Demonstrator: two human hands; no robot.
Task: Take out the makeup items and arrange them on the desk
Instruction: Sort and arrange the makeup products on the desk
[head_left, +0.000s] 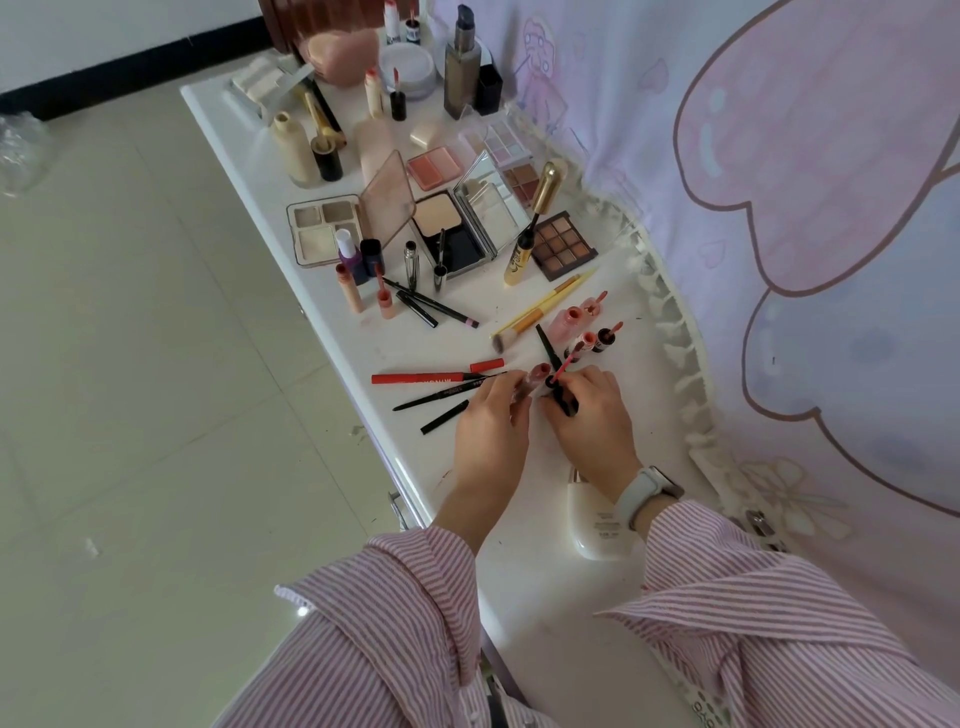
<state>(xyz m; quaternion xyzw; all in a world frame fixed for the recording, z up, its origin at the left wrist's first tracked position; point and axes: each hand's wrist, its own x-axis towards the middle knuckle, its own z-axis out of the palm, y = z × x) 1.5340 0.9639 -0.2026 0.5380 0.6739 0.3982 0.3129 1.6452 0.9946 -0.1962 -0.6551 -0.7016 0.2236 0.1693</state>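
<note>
Left hand (491, 421) grips lip-gloss tube (530, 387); right hand (589, 410) pinches its wand (560, 370).

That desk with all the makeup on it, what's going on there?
A person in a striped shirt is laying makeup out on a white desk. The left hand holds an open lip gloss tube; the right hand holds its black-capped wand, just pulled clear. Palettes, pencils and bottles already lie spread further along the desk.
</note>
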